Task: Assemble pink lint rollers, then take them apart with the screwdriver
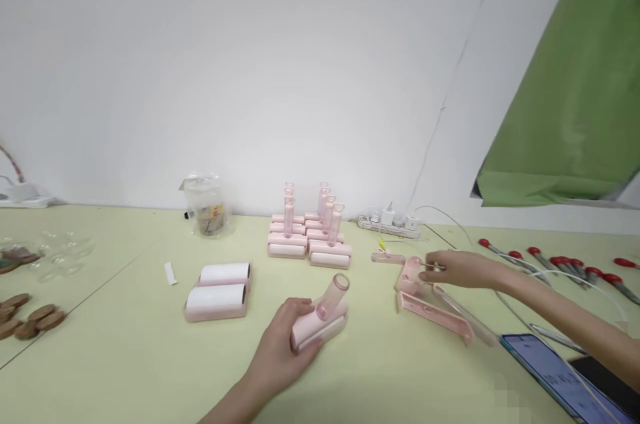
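My left hand (287, 337) is wrapped round a pink lint roller (320, 327) with a white roll beneath and a clear pink tube-shaped handle stub (334, 294) tilted up. On the right, my right hand (447, 269) hovers at a pile of pink plastic parts. Its fingers are curved with a gap between thumb and forefinger, the fingertips beside a pink shell piece (410, 275). In front of that lies a long pink cover (435, 317), next to a clear pink strip (465, 314), somewhat blurred.
Pink lint rollers (330, 251) stand in two rows near the wall. Two white rolls in pink holders (217, 304) lie left. Further out are a plastic bag (207, 204), power strip (390, 227), phone (560, 374), cables, red-ended tools (565, 263) and brown discs (43, 321).
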`<move>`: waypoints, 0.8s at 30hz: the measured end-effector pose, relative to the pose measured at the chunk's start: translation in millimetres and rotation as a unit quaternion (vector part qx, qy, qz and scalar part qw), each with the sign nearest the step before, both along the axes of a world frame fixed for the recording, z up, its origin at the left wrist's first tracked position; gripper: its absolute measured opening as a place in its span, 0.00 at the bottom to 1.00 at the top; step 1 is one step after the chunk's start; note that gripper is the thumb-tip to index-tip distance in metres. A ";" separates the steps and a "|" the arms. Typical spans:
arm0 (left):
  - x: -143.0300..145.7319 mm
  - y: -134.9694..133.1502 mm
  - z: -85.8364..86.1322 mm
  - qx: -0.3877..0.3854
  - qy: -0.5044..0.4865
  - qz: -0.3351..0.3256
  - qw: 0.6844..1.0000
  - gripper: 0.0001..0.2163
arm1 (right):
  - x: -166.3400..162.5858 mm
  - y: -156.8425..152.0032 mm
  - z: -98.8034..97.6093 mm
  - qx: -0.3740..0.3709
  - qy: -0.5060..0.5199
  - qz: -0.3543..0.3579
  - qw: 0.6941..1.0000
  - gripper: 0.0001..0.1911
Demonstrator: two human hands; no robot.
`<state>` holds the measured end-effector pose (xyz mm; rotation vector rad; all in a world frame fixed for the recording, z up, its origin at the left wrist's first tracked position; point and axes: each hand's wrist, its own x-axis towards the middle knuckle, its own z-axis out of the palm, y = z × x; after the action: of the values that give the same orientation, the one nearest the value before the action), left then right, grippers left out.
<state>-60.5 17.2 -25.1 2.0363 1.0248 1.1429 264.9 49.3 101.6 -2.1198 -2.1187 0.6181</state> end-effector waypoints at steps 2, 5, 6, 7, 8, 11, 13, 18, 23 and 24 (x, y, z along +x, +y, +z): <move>1.8 -2.0 -1.1 0.007 0.005 -0.001 1.000 0.16 | -34.7 -11.6 -6.9 0.056 0.039 0.057 0.996 0.19; 5.0 -6.8 -2.9 0.037 0.045 0.000 0.998 0.17 | -95.1 -29.3 -30.5 0.084 0.102 0.122 0.984 0.21; 6.3 -8.7 -3.5 0.063 0.064 0.001 0.996 0.17 | -112.8 -33.5 -38.9 0.117 0.115 0.125 0.979 0.21; 7.6 -10.6 -3.9 0.093 0.085 0.004 0.992 0.18 | -127.5 -36.4 -46.3 0.152 0.130 0.121 0.972 0.22; 8.8 -12.3 -4.1 0.124 0.105 0.009 0.987 0.20 | -138.6 -37.9 -52.4 0.179 0.150 0.113 0.966 0.22; 10.6 -15.6 -3.4 0.190 0.157 0.024 0.969 0.22 | -149.7 -37.1 -62.7 0.202 0.205 0.115 0.951 0.19; 10.0 -15.9 -2.1 0.211 0.178 0.018 0.961 0.22 | -144.8 -35.3 -65.8 0.185 0.236 0.156 0.941 0.16; 7.9 -14.7 0.4 0.240 0.211 -0.003 0.948 0.20 | -129.9 -36.9 -71.4 0.174 0.305 0.203 0.914 0.12; 11.5 -18.9 4.6 0.198 0.207 -0.010 0.958 0.20 | -128.0 -40.5 -73.3 0.178 0.310 0.187 0.915 0.11; 12.4 -20.0 5.5 0.190 0.204 -0.011 0.960 0.20 | -128.7 -40.6 -74.0 0.183 0.304 0.183 0.917 0.11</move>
<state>-48.2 -2.8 -19.5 2.6646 1.0234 0.9850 136.2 8.7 27.6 -1.1443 -2.0465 0.7205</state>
